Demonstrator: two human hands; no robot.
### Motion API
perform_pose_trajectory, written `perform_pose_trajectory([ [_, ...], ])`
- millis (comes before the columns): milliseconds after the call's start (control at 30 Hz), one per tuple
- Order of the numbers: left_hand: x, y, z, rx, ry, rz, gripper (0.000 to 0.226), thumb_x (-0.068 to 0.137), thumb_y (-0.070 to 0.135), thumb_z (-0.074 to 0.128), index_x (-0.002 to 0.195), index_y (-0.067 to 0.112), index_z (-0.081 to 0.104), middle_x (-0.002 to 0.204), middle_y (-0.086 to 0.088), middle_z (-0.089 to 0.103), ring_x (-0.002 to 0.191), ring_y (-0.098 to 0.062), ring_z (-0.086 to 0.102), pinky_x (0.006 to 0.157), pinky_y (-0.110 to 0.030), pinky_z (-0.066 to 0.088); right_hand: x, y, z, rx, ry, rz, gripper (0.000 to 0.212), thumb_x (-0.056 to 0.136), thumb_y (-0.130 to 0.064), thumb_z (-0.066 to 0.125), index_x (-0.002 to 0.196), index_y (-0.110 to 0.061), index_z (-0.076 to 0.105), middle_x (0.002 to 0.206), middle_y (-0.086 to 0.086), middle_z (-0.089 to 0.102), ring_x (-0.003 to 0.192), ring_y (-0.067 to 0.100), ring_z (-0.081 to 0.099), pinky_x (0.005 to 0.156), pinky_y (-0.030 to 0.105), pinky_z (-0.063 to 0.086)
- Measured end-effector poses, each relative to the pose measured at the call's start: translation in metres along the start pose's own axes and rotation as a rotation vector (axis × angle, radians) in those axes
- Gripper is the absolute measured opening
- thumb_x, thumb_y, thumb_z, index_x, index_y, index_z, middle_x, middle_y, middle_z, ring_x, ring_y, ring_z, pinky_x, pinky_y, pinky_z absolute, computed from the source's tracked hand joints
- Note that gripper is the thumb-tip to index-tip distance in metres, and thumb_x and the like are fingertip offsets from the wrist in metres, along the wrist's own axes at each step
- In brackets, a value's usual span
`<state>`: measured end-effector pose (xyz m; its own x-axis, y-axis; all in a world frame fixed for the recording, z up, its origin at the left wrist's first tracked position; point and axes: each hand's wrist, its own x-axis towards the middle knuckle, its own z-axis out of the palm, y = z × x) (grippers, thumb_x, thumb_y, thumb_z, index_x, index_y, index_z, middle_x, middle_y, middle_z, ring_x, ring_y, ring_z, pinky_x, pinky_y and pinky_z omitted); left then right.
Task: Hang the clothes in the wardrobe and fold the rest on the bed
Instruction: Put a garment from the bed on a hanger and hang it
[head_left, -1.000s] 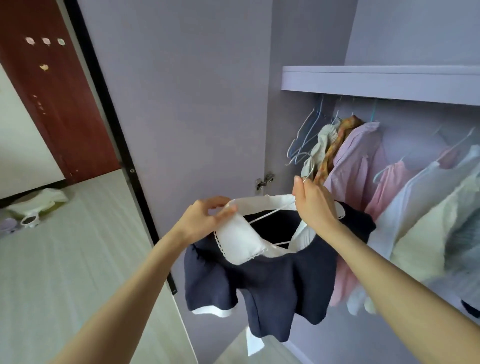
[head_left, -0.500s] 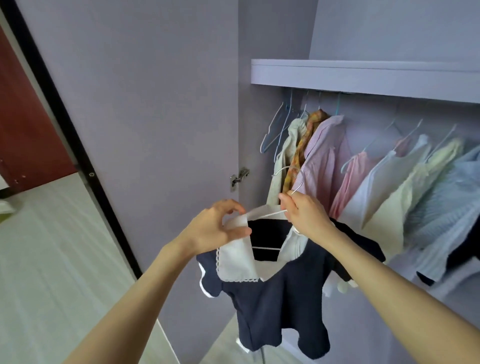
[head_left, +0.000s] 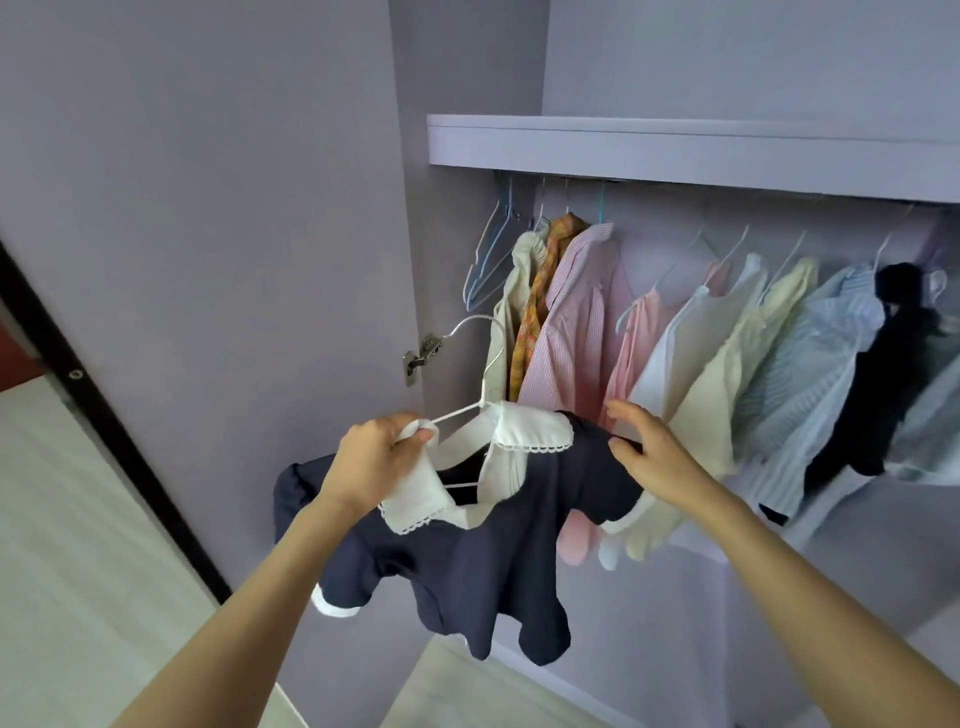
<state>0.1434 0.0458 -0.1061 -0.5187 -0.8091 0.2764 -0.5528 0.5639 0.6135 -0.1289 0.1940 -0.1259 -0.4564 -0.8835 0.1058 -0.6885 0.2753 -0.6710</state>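
Before hanging shirts (head_left: 582, 332), hands pinch lace-edged collar (head_left: 415, 499), touch navy top (head_left: 467, 561).

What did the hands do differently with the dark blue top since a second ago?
The right hand let go of the white hanger and now touches the navy top's right shoulder with open fingers. The hanger's hook, covered before, now stands free above the collar. The left hand still grips the white collar, and the clothes on the rail hang as before.

Matt navy cloth top (head_left: 467, 561), lace-edged collar (head_left: 535, 431)
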Motion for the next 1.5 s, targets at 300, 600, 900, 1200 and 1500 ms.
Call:
perform_pose_trajectory([
  [300,0.008,-0.011,0.003,-0.061,0.105,-0.031,0.020,0.093,0.021,0.055,0.105,0.016,0.070,0.063,-0.001,0.056,0.063,-0.019,0.048,0.059,-0.024,0.037,0.002,0.021,0.006,-0.276,0.186,0.121,0.020,0.090,0.000,0.050,0.070,-0.006,0.048,0.070,0.005,0.048,0.073,0.024,0.047,0.065,0.027,0.032],
  [600,0.013,-0.025,0.002,-0.163,0.149,-0.088,0.018,0.094,0.019,0.055,0.104,0.015,0.070,0.073,-0.005,0.062,0.068,-0.020,0.050,0.063,-0.027,0.041,-0.020,0.058,-0.009,-0.306,0.242,0.328,0.019,0.083,0.004,0.046,0.089,-0.008,0.059,0.095,0.015,0.060,0.086,0.031,0.051,0.068,0.036,0.043],
  [900,0.027,-0.002,0.026,-0.129,-0.049,0.103,0.015,0.093,0.021,0.057,0.098,0.017,0.070,0.076,-0.017,0.063,0.057,-0.017,0.040,0.055,-0.024,0.037,-0.015,0.021,-0.003,-0.455,-0.173,-0.124,0.035,0.090,-0.026,0.050,0.124,-0.026,0.045,0.108,-0.007,0.060,0.090,0.017,0.056,0.073,0.029,0.045],
  [1200,0.039,-0.009,0.044,-0.007,-0.133,0.017,0.055,0.070,0.063,0.064,0.117,0.040,0.049,0.105,0.019,0.053,0.108,-0.008,0.039,0.110,-0.044,0.016,-0.049,0.040,-0.033,-0.303,0.052,-0.107,0.034,0.082,0.005,0.049,0.072,-0.027,0.054,0.068,-0.003,0.059,0.063,0.018,0.056,0.052,0.027,0.039],
  [1500,0.069,-0.014,0.083,-0.041,-0.218,-0.113,0.042,0.086,0.013,0.063,0.125,0.013,0.048,0.111,-0.015,0.062,0.104,-0.034,0.055,0.080,-0.033,0.042,-0.085,0.066,-0.078,-0.239,0.214,0.011,0.029,0.076,0.012,0.053,0.072,-0.015,0.062,0.055,-0.016,0.051,0.055,0.008,0.051,0.054,0.034,0.041],
])
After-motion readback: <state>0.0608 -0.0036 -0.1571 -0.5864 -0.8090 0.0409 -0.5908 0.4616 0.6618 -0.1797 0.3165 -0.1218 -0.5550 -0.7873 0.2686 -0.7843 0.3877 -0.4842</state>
